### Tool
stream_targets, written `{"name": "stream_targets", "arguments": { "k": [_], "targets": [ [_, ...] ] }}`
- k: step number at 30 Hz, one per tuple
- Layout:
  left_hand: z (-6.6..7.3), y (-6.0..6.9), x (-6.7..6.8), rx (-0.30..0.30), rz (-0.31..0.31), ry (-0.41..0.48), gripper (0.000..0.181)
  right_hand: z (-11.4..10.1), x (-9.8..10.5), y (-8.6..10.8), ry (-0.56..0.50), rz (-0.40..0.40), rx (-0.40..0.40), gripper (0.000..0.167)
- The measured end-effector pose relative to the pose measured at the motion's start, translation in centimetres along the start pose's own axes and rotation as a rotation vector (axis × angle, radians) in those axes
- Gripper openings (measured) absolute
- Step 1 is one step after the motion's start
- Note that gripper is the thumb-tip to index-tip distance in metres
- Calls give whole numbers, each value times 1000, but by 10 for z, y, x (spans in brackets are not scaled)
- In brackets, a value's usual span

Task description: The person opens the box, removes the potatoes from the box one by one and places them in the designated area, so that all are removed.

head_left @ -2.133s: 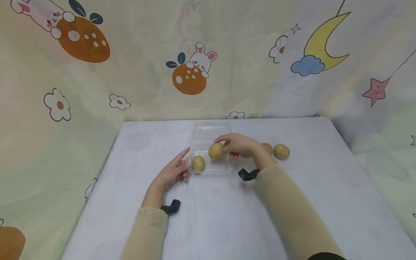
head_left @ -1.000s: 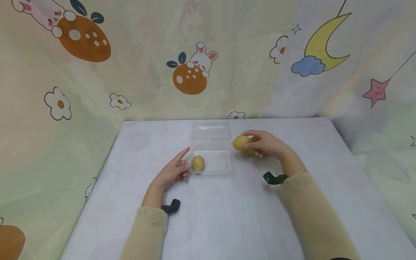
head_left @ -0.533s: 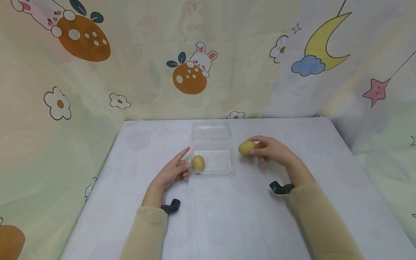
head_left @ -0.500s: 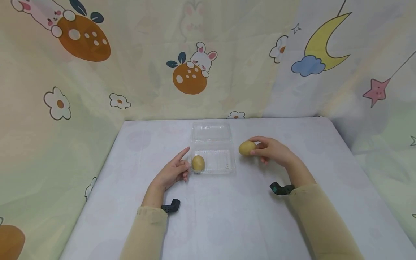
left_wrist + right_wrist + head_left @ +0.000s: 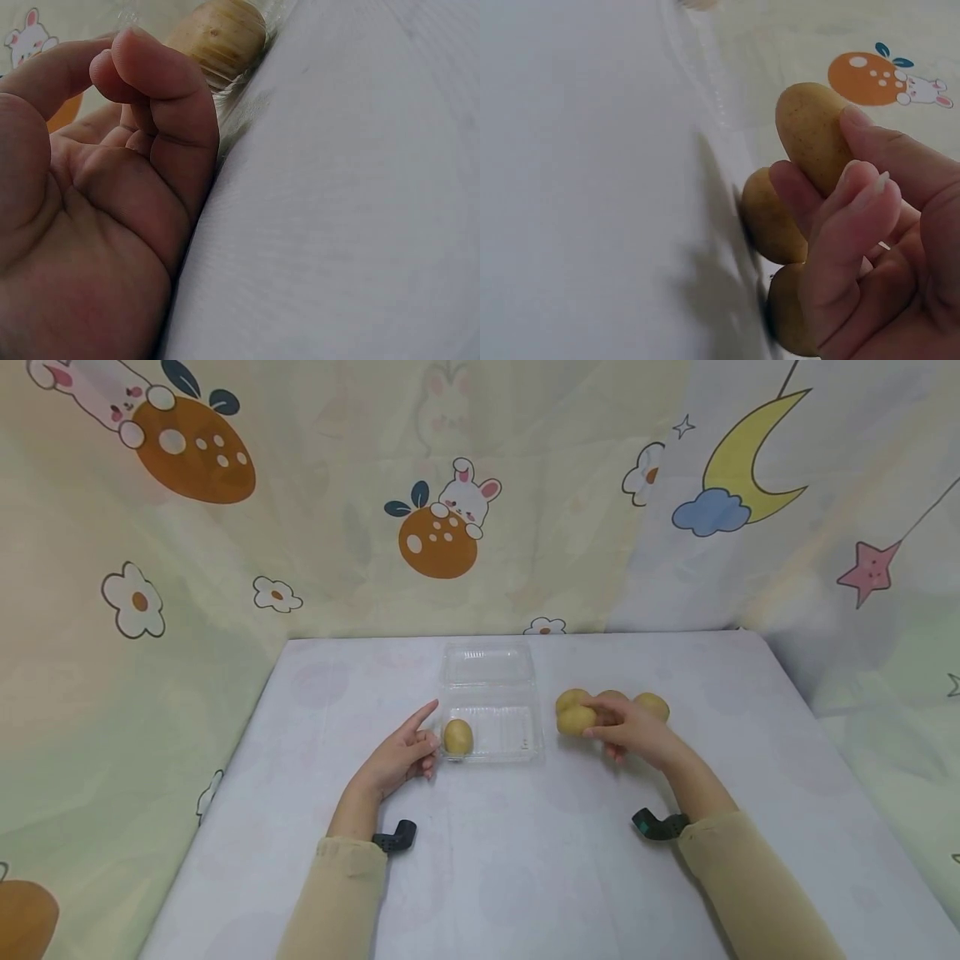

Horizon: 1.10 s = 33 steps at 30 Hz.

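Note:
My right hand point(image 5: 626, 725) pinches a yellow potato point(image 5: 576, 721) between thumb and fingers. In the right wrist view the held potato point(image 5: 810, 135) stands clear of the cloth, with two more potatoes behind the fingers. Close by in the head view lie other potatoes: one point(image 5: 572, 698) just beyond the held one, another point(image 5: 651, 706) to the right, and one partly hidden by the hand. A clear plastic clamshell box point(image 5: 498, 752) lies unfolded, a potato point(image 5: 457, 737) in its near left corner. At its left side rests my left hand point(image 5: 397, 756), index finger extended, other fingers loosely bent.
The box's lid point(image 5: 487, 664) lies folded back towards the far edge of the white-covered table point(image 5: 487, 860). Printed fabric point(image 5: 322, 510) hangs behind and at both sides. Each wrist wears a small black camera point(image 5: 660, 825).
From over the box, my right hand has carried a potato rightwards to the others, then drawn slightly nearer. Whether it holds the same potato now I cannot tell. My left hand stays put.

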<state>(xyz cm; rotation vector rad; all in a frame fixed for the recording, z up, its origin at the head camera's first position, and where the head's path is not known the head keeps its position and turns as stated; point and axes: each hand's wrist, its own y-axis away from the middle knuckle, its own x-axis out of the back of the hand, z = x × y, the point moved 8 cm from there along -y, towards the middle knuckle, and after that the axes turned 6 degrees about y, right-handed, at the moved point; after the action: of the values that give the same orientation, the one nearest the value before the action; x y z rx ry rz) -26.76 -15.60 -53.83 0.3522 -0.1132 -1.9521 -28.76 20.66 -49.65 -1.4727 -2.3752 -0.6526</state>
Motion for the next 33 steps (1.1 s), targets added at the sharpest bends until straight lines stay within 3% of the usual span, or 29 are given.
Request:
{"name": "stream_targets", "arguments": {
  "k": [11, 33],
  "targets": [
    [-1, 0, 1, 3, 4, -2, 72, 20, -3, 15, 43, 27, -47, 61],
    [-1, -1, 1, -9, -9, 6, 71, 36, -9, 14, 51, 88, -82, 64]
  ]
}}
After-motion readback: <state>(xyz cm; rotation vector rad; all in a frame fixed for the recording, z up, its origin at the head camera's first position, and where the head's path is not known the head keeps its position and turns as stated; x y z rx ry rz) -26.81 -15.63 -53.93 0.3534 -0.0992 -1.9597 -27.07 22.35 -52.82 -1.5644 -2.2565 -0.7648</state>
